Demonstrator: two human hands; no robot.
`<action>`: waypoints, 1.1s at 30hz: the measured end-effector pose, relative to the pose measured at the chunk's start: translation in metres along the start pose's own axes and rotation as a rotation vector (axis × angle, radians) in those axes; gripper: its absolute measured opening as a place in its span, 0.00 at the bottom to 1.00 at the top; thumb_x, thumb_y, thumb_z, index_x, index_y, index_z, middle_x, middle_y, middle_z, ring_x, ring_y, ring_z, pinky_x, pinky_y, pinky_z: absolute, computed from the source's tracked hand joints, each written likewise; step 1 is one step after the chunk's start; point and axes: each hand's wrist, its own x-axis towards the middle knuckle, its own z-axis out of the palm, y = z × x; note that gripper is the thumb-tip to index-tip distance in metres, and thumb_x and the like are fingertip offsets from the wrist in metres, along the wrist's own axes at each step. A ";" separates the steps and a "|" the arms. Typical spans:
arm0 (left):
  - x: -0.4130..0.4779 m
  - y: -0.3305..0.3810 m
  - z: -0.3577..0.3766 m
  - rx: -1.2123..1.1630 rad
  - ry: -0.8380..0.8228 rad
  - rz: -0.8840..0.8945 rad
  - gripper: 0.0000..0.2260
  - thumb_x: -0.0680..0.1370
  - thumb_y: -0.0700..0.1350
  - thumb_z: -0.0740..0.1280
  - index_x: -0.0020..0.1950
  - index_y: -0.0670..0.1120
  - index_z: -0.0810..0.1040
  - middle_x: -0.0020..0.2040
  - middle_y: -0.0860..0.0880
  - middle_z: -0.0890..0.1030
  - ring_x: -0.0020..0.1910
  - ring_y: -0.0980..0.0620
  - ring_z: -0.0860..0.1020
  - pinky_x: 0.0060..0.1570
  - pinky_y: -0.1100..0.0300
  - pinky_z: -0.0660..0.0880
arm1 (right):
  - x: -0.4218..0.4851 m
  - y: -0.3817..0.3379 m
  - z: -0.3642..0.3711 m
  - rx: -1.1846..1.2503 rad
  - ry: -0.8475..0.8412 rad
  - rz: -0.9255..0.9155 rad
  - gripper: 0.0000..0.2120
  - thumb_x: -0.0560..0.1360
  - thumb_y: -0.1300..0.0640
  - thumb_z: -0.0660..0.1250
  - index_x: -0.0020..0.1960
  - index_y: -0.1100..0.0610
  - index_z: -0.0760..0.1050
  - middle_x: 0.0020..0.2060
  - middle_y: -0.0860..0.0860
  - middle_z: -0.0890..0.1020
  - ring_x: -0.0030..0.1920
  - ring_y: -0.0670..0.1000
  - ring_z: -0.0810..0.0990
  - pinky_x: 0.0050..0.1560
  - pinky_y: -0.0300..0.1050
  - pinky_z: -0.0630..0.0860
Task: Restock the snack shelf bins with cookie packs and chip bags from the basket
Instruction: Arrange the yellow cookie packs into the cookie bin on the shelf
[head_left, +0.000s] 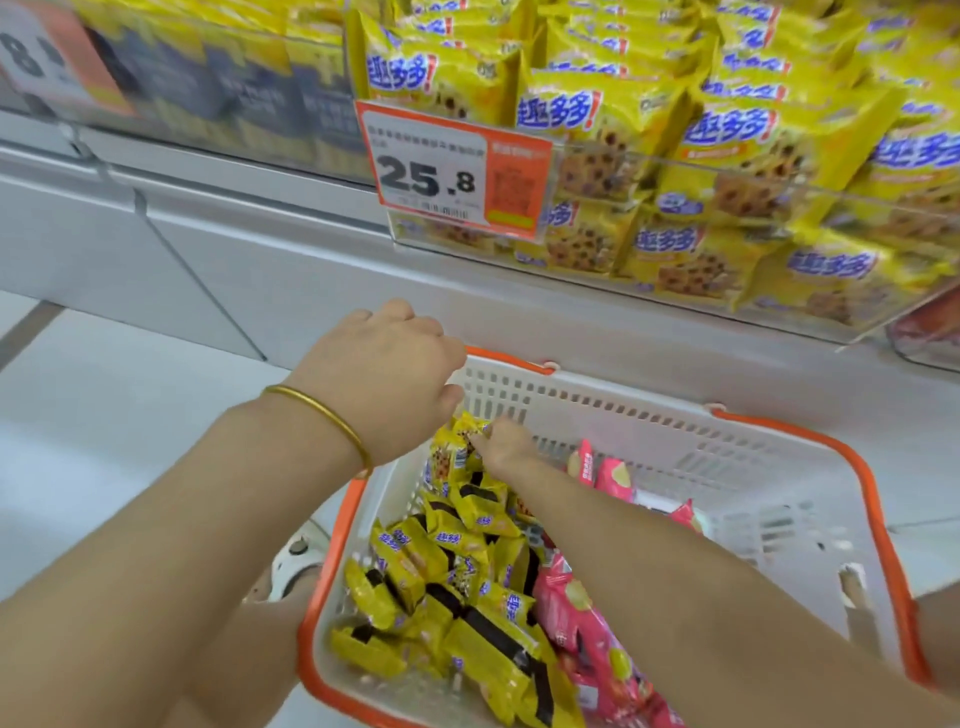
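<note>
**Right hand on a cookie pack in the basket**

Your right hand reaches down into the white, orange-rimmed basket; its fingers pinch the top of a yellow cookie pack that stands in the far left corner of the basket. Your left hand sits above that same corner, knuckles up, with a gold bangle on the wrist; its fingers curl under and out of sight, so you cannot tell whether they grasp the rim or nothing at all.

The other cookie packs lie piled in the left half of the basket; pink chip bags lie just beside them on the right, and a few more stand near the far wall. Above and beyond the basket, the clear-fronted shelf bin is stacked with the same yellow packs; a price tag reading 25.8 hangs at its front left end.
</note>
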 end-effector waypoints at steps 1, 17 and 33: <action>0.001 -0.001 0.000 -0.008 -0.002 -0.001 0.17 0.80 0.54 0.53 0.66 0.51 0.70 0.63 0.52 0.73 0.63 0.49 0.67 0.61 0.54 0.67 | 0.006 0.001 0.004 -0.003 0.012 0.015 0.17 0.80 0.54 0.61 0.34 0.57 0.64 0.33 0.53 0.73 0.43 0.56 0.75 0.43 0.46 0.72; 0.019 0.022 -0.005 -0.504 -0.252 0.019 0.21 0.77 0.52 0.65 0.68 0.46 0.70 0.64 0.49 0.74 0.61 0.51 0.72 0.55 0.63 0.66 | -0.143 0.022 -0.127 1.227 -0.190 -0.136 0.05 0.76 0.66 0.63 0.42 0.60 0.71 0.41 0.59 0.80 0.36 0.51 0.82 0.32 0.39 0.78; 0.015 -0.019 -0.083 -0.748 1.049 -0.094 0.16 0.74 0.48 0.65 0.61 0.46 0.74 0.55 0.49 0.76 0.56 0.52 0.74 0.57 0.67 0.66 | -0.178 -0.115 -0.293 0.599 0.468 -0.766 0.14 0.69 0.60 0.74 0.52 0.52 0.75 0.45 0.56 0.81 0.42 0.52 0.82 0.41 0.50 0.80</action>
